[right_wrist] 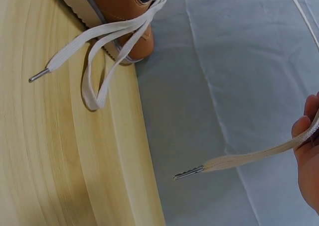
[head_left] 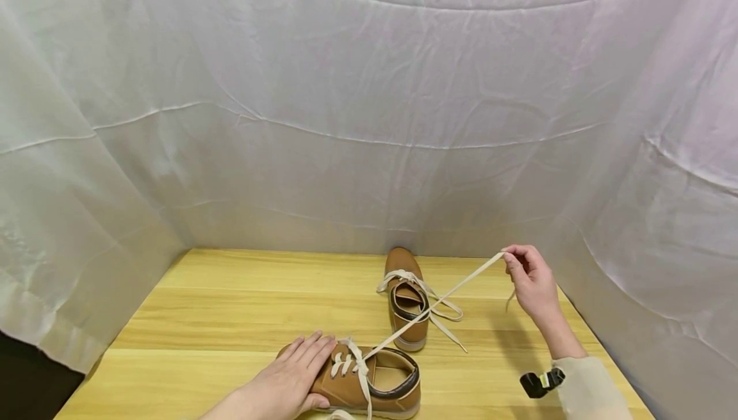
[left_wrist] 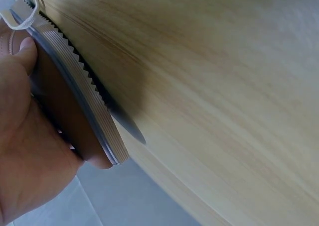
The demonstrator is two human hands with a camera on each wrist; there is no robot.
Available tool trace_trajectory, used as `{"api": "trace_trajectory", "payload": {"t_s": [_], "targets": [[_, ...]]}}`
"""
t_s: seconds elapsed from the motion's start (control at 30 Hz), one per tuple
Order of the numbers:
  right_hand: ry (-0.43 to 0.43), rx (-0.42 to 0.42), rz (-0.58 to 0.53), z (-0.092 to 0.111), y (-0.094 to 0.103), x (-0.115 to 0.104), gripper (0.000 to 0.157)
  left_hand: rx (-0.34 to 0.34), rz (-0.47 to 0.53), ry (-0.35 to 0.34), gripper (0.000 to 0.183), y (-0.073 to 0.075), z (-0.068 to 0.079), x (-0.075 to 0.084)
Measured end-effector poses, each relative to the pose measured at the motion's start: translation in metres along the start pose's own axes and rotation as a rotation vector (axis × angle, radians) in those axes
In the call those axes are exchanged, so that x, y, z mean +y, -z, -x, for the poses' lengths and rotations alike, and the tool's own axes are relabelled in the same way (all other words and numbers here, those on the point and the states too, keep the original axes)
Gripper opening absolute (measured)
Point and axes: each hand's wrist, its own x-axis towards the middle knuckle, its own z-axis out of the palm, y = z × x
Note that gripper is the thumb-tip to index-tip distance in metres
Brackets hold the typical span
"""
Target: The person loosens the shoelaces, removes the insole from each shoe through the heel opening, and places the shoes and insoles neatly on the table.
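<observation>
A brown lace-up shoe (head_left: 346, 391) lies sideways near the front of the table, its toe to the left. Over its toe rests my left hand (head_left: 291, 372), fingers extended and thumb along the near side. In the left wrist view that thumb presses the shoe's upper (left_wrist: 65, 96) above the ribbed sole. My right hand (head_left: 533, 282), raised at the right, pinches a cream shoelace (head_left: 461, 284) that runs taut from the knot at the shoe's eyelets. The lace's metal-tipped end (right_wrist: 224, 162) hangs free past the fingers in the right wrist view. Another lace end droops over the shoe's near side.
A second brown shoe (head_left: 401, 260) stands farther back, toe toward the curtain, with its tied lace (head_left: 446, 308) trailing onto the wood to the right. The taut lace crosses over its heel in the head view. Pale fabric (head_left: 369, 183) encloses the wooden table (head_left: 230, 305) on the back and sides.
</observation>
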Motion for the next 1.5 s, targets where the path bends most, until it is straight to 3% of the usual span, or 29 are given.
{"api": "trace_trajectory", "payload": {"t_s": [0.37,0.63,1.5], "targets": [[0.006,0.03,0.0,0.002,0.005,-0.035,0.011,0.004,-0.011,-0.004,0.09,0.001,0.0,0.001],[-0.003,0.028,0.013,0.003,0.007,-0.036,0.01,-0.027,0.026,0.019,0.091,0.001,-0.001,0.001],[-0.028,0.041,0.053,0.002,0.013,-0.034,0.011,-0.026,0.018,0.019,0.092,0.004,-0.001,0.0]]}}
